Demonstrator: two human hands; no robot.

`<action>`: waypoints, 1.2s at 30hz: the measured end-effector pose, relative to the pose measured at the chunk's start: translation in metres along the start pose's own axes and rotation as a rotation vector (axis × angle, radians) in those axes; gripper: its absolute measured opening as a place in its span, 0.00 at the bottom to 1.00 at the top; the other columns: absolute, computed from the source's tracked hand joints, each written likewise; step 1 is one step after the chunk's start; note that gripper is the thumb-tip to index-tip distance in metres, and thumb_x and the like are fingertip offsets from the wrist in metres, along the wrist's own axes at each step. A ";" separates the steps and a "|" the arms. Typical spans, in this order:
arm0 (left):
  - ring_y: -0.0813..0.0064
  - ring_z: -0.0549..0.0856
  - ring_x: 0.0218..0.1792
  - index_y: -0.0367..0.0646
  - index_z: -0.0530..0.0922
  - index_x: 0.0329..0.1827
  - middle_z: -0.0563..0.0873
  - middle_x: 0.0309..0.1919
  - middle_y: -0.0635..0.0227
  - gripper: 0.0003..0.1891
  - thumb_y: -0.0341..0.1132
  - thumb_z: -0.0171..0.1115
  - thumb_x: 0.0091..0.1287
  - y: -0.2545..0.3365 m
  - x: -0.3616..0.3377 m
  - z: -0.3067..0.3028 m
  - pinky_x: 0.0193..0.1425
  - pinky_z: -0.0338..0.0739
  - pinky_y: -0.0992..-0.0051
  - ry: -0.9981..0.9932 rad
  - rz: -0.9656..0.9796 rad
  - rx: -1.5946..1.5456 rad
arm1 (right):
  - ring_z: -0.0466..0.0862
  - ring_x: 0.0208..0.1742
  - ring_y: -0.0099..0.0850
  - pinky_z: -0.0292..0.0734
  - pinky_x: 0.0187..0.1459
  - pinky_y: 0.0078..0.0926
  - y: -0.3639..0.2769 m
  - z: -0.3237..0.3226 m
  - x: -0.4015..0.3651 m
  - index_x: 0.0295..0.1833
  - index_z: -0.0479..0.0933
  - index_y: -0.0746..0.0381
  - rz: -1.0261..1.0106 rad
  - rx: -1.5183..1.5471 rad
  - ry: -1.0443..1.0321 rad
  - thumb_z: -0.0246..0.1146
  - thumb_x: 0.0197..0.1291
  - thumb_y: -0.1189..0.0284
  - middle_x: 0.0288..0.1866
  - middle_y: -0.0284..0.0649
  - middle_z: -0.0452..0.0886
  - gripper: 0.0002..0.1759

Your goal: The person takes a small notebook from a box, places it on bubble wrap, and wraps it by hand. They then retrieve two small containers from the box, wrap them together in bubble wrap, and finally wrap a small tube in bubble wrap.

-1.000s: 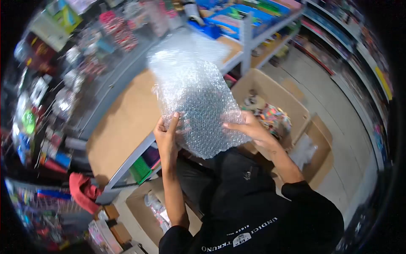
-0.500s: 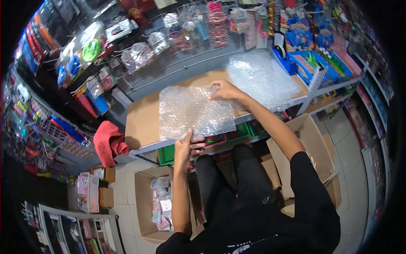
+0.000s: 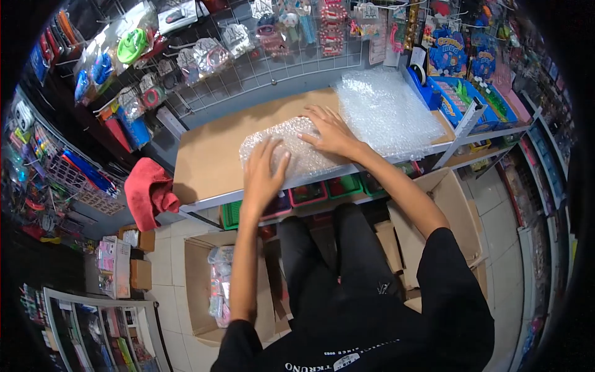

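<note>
A smaller piece of bubble wrap point(image 3: 296, 155) lies on the brown work surface point(image 3: 207, 158), looking folded over. My left hand point(image 3: 263, 177) rests on its left part with the fingers extended, slightly blurred. On the upper right of the same piece lies my right hand point(image 3: 333, 133), palm down and fingers apart. Neither hand is closed around anything. Just right of my right hand, a larger stack of bubble wrap sheets point(image 3: 390, 115) covers the surface. What the folded piece may contain cannot be made out.
A blue tape dispenser point(image 3: 424, 90) and a blue display box point(image 3: 462, 99) stand at the right. A red cloth point(image 3: 149, 192) hangs by the left end. Cardboard boxes point(image 3: 195, 279) point(image 3: 443, 204) flank my legs. Hanging goods line the wire grid point(image 3: 273, 80) behind.
The bubble wrap piece now covers less depth, its near edge brought up and over. My left hand has moved from below the edge onto the top; my right hand has spread its fingers.
</note>
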State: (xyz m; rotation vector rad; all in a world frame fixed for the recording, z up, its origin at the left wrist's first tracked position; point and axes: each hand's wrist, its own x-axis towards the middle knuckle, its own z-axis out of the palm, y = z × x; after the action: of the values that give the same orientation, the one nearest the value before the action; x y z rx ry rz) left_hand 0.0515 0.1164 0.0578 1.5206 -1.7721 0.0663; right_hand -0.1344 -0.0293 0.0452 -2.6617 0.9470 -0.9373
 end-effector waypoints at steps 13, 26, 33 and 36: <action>0.57 0.55 0.80 0.62 0.64 0.78 0.59 0.79 0.64 0.34 0.64 0.46 0.72 -0.079 0.046 0.040 0.81 0.39 0.50 -0.472 -0.076 0.325 | 0.55 0.80 0.47 0.39 0.79 0.51 0.016 0.028 -0.045 0.77 0.61 0.61 -0.034 -0.115 -0.268 0.44 0.71 0.40 0.79 0.53 0.57 0.41; 0.61 0.61 0.77 0.49 0.67 0.75 0.69 0.74 0.64 0.28 0.50 0.51 0.76 -0.075 0.046 0.040 0.80 0.44 0.54 -0.459 -0.064 0.179 | 0.78 0.57 0.41 0.69 0.64 0.42 -0.024 -0.010 -0.106 0.45 0.81 0.62 -0.144 0.255 0.449 0.66 0.62 0.65 0.52 0.46 0.80 0.12; 0.59 0.67 0.74 0.40 0.67 0.73 0.70 0.73 0.57 0.26 0.41 0.53 0.76 -0.082 0.048 0.047 0.78 0.54 0.61 -0.416 -0.097 -0.020 | 0.86 0.37 0.32 0.78 0.44 0.32 0.031 -0.089 -0.300 0.36 0.84 0.58 0.407 0.112 0.444 0.68 0.60 0.71 0.36 0.37 0.87 0.03; 0.57 0.67 0.74 0.38 0.67 0.73 0.70 0.72 0.52 0.25 0.38 0.54 0.75 -0.094 0.050 0.048 0.76 0.59 0.62 -0.420 -0.013 0.055 | 0.88 0.40 0.39 0.81 0.43 0.32 0.093 -0.111 -0.374 0.48 0.80 0.67 0.962 0.176 0.307 0.63 0.66 0.70 0.39 0.48 0.87 0.12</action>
State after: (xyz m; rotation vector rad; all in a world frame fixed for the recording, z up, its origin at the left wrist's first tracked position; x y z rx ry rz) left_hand 0.1080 0.0247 0.0128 1.6745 -2.0982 -0.2285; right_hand -0.4754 0.1346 -0.0890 -1.5778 1.8352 -1.0733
